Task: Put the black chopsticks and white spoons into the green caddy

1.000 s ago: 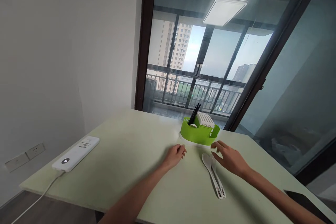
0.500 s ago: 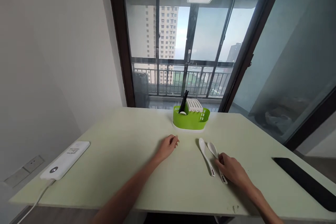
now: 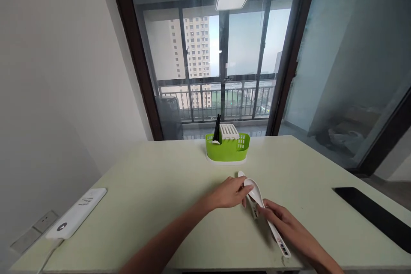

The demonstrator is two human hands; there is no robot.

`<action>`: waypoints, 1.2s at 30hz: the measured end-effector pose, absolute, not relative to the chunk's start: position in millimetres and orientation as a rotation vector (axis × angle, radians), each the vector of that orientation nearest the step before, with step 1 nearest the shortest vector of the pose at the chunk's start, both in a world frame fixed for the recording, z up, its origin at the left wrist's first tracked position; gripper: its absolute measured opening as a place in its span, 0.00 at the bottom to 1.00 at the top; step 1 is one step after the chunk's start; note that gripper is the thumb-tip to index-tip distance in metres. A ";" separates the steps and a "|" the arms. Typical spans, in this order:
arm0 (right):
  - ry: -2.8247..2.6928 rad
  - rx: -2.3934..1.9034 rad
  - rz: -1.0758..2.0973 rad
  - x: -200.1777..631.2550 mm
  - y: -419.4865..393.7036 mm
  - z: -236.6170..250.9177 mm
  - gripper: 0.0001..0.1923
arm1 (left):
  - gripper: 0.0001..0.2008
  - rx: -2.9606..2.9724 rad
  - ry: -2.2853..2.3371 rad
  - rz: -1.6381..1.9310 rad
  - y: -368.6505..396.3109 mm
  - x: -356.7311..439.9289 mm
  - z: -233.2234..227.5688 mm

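Note:
My right hand (image 3: pixel 285 220) is closed on the handle of a white spoon (image 3: pixel 271 224), lifted off the table with its bowl pointing away from me. My left hand (image 3: pixel 231 191) pinches the rim of that spoon's bowl between thumb and fingers. Behind them a second white spoon (image 3: pixel 255 211) lies on the pale table (image 3: pixel 154 188), partly covered by my left hand and the first spoon. Both handles carry dark printed marks near the end. Beyond the hands stands a green utensil caddy (image 3: pixel 226 152) on a white base, with black chopsticks (image 3: pixel 217 128) upright in its left part.
A white slatted piece (image 3: pixel 229 130) sits on the caddy's back. At the left table edge lies a white power strip (image 3: pixel 77 214) with a cable. A long black flat object (image 3: pixel 369 212) lies at the right. Glass doors stand behind the table.
My right hand has raised one spoon from the table. My left hand has moved right, from bare table to that spoon's bowl. The camera view has shifted slightly.

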State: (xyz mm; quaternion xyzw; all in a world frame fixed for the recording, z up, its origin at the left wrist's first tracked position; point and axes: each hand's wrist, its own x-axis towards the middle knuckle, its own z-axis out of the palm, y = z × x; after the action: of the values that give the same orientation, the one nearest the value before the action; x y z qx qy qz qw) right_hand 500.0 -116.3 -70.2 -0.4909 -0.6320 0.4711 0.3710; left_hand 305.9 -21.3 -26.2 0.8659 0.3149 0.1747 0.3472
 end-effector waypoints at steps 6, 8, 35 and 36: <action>-1.478 -1.104 1.341 505.2 -113.4 -69.3 0.28 | 0.23 2.193 0.875 0.575 -13.2 262.3 45.1; -1.423 -1.153 1.287 511.6 -110.8 -78.9 0.30 | 0.23 2.256 1.040 0.828 1.3 241.2 78.6; -1.342 -1.295 1.014 520.8 -101.8 -128.2 0.32 | 0.17 2.499 1.498 0.941 127.4 207.5 23.3; -1.348 -1.296 1.007 520.7 -101.5 -128.9 0.31 | 0.18 2.461 1.519 0.983 124.0 206.0 17.2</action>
State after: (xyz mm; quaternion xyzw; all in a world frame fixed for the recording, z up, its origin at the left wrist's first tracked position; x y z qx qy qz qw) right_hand 520.7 -101.5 -128.9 -0.5328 -0.5543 0.4139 0.4873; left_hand 206.0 124.0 17.2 0.8050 0.4969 0.3214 0.0433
